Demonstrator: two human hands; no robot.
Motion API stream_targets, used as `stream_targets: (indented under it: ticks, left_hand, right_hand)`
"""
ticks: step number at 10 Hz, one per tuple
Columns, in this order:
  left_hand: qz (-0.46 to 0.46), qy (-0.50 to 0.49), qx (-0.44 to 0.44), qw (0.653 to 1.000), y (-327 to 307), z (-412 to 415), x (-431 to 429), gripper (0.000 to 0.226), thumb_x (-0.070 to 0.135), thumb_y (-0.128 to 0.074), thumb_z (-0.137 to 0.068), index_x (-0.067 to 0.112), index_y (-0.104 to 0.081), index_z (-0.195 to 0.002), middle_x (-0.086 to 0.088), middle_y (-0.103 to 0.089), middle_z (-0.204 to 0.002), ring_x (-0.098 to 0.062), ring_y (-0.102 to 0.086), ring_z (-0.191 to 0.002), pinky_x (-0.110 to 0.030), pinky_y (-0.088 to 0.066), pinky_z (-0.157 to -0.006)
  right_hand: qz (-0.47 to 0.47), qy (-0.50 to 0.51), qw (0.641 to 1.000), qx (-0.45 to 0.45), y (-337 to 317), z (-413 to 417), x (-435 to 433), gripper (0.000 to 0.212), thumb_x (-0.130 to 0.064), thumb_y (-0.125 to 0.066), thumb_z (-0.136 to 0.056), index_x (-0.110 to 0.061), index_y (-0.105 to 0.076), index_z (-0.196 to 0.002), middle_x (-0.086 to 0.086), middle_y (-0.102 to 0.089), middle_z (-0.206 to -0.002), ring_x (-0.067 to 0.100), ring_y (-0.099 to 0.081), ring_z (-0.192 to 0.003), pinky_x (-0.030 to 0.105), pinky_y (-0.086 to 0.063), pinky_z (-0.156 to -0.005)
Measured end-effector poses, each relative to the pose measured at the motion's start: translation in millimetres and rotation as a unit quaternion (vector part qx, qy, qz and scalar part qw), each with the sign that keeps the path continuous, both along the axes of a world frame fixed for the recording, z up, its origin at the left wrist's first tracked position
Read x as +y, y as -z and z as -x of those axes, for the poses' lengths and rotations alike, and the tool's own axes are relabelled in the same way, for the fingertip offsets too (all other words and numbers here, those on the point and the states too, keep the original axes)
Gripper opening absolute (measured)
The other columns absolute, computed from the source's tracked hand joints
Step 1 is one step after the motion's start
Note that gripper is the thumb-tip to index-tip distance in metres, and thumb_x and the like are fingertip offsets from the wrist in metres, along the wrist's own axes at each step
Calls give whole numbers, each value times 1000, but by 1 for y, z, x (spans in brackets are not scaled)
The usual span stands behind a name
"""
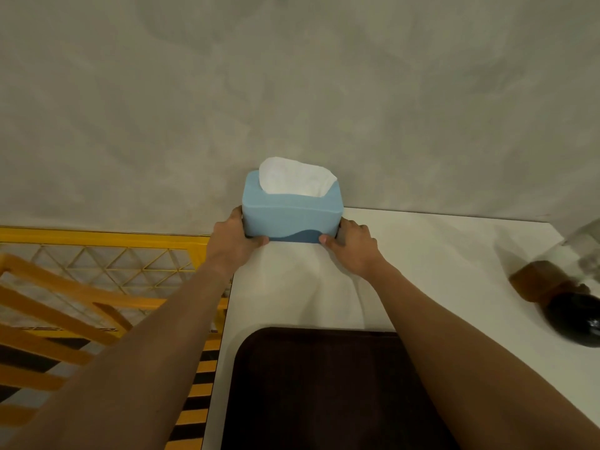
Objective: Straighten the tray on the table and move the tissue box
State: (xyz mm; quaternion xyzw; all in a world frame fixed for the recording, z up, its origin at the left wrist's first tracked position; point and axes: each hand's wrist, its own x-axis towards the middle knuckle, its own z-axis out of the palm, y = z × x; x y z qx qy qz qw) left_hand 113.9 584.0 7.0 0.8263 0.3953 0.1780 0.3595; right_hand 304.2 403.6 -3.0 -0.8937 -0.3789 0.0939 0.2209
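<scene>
A light blue tissue box (290,211) with a white tissue sticking out of its top stands at the far left corner of the white table (438,254), against the grey wall. My left hand (232,243) grips its left end and my right hand (352,246) grips its right end, thumbs on the front face. A dark brown tray (324,391) lies on the table near me, between my forearms, its edges roughly square with the table; its near part is out of frame.
A dark bottle with a brown cap (558,300) lies blurred at the table's right side. A yellow wooden chair (58,306) and a yellow mesh barrier (107,251) stand left of the table. The grey wall (292,76) rises right behind the box.
</scene>
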Motion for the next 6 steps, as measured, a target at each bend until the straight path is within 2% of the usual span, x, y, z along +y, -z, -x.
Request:
stream_targets:
  ticks: [5,6]
  left_hand:
    - [18,-10,10,1000,0,-3,-4,70,28,-82,-82,8,-43,-137,-18,-67,-120,-41,-65,-108,-45,-55,-83]
    - [47,13,8,999,-4,0,-4,94,30,-80,-84,7,-23,-155,-20,-58,-139,-43,-56,-124,-46,-49,-95]
  right_hand:
    - [19,9,1000,2,-5,2,0,53,-56,-51,-97,-18,-49,-134,4,-59,-128,31,-49,-116,42,-34,-84]
    - [16,-8,999,29,-12,3,3,56,-54,-58,-95,-15,-48,-135,8,-59,-127,33,-53,-116,45,-44,-92]
